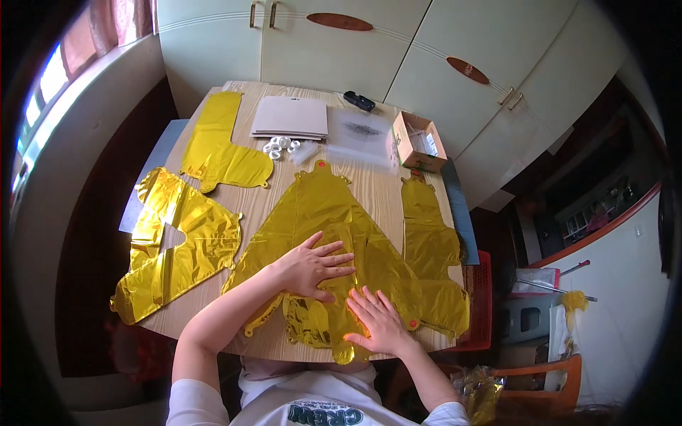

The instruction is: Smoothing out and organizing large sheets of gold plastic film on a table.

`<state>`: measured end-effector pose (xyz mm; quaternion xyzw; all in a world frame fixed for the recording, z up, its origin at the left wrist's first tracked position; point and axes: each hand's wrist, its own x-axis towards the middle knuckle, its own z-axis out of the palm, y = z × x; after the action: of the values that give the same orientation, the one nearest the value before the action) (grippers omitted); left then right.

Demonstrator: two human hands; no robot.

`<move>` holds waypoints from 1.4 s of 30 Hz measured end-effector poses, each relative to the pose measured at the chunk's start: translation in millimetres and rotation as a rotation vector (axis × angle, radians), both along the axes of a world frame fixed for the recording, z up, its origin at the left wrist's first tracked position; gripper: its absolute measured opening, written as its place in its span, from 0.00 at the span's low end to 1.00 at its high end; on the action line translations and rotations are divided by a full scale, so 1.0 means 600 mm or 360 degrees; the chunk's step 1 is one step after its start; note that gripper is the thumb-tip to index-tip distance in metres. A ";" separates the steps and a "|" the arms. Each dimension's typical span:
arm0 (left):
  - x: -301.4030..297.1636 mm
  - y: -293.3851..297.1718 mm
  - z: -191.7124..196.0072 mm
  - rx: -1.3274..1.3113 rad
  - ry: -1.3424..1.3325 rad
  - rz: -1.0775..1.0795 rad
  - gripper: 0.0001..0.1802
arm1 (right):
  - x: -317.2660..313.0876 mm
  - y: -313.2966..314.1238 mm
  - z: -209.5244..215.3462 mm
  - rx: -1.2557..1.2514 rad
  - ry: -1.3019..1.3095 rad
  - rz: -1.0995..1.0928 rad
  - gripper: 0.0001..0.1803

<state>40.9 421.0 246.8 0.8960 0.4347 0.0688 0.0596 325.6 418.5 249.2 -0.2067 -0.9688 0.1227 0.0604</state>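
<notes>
A large gold foil balloon (pixel 320 206), flat and roughly triangular, lies in front of me on the wooden table. My left hand (pixel 312 270) rests palm down on its middle, fingers spread. Nearer the table's front edge, my right hand (pixel 379 323) also presses flat on the foil with its fingers apart. Neither hand grips anything. Below the hands the foil looks creased and partly folded over. Around it lie more flat gold balloons: an L-shaped balloon (pixel 209 149) at the far left, a crumpled angular balloon (pixel 202 248) at the left, and a notched balloon (pixel 426 238) at the right.
Along the back stand a stack of grey boards (pixel 290 116), small white rings (pixel 278 148), a clear plastic sheet (pixel 355 138), a black object (pixel 359 101) and a cardboard box (pixel 420 153). A red basket (pixel 483 305) and an orange chair (pixel 565 376) are at the right.
</notes>
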 end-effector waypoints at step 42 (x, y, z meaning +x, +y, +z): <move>-0.002 0.004 0.000 -0.0044 0.0027 -0.0012 0.45 | 0.056 -0.022 0.010 -0.0074 0.0207 -0.0656 0.16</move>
<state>39.6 423.7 246.6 0.8972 0.4328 0.0550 0.0686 359.1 405.2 255.4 -0.3934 -0.8971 0.1430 0.1417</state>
